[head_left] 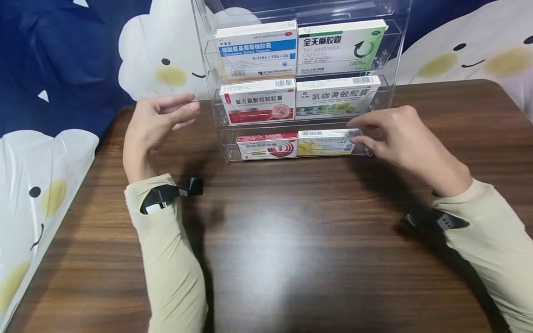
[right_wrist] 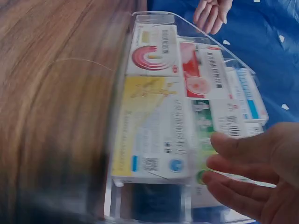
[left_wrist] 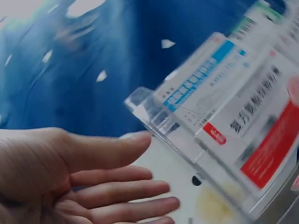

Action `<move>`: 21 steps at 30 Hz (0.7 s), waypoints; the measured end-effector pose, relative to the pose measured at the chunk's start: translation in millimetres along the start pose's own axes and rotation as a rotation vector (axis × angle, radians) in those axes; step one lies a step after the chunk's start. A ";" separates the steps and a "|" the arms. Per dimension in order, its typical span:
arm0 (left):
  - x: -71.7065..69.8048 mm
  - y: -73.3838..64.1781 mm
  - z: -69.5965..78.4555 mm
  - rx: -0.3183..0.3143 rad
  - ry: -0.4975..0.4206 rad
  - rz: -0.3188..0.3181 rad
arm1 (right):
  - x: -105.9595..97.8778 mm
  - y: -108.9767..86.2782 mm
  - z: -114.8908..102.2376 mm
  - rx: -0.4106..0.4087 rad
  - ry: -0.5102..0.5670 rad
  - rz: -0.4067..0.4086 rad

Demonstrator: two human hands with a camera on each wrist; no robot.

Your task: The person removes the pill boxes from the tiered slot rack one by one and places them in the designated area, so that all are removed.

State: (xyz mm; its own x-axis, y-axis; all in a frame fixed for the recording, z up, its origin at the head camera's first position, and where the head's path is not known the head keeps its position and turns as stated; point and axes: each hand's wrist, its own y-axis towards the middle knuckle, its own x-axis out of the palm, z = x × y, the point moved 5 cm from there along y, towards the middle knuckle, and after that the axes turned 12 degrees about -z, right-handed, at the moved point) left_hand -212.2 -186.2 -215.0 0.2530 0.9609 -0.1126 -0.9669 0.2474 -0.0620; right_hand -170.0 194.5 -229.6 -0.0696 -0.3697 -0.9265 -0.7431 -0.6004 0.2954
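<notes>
A clear plastic tiered rack (head_left: 226, 143) holds medicine boxes in pairs. My right hand (head_left: 395, 136) is by the rack's right side, thumb and forefinger apart, close to the end of the yellow-and-white box (head_left: 325, 144) on the lowest tier. In the right wrist view nothing lies between its fingers. Beside that box stands a red-and-white box (head_left: 266, 147). My left hand (head_left: 156, 129) hovers off the rack's left side, fingers loosely extended and holding nothing. Nearest to it is the white box with a red band (head_left: 258, 102) on the middle tier.
A green-and-white box (head_left: 339, 99) shares the middle tier. Above are a blue-striped box (head_left: 258, 53) and a green Tall gastrodia box (head_left: 341, 48). The rack stands toward the back of a brown wooden table (head_left: 266, 240), before a blue curtain (head_left: 83, 46) with cloud faces.
</notes>
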 end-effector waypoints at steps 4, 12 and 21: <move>2.3 4.8 -19.9 0.002 -0.181 0.059 | 12.4 9.7 5.9 0.036 -0.008 -0.035; 18.1 23.1 -28.4 -0.047 -0.094 -0.002 | 23.8 8.3 19.1 0.120 -0.006 -0.108; 17.5 28.4 -35.9 -0.092 -0.086 0.044 | 28.4 9.5 22.9 0.188 0.010 -0.154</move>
State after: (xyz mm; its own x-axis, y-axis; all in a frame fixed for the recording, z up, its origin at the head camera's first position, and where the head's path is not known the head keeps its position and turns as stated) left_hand -234.2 -166.8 -254.4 0.2033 0.9786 -0.0323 -0.9690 0.1964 -0.1501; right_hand -194.3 194.6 -258.4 0.0603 -0.2917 -0.9546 -0.8555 -0.5078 0.1012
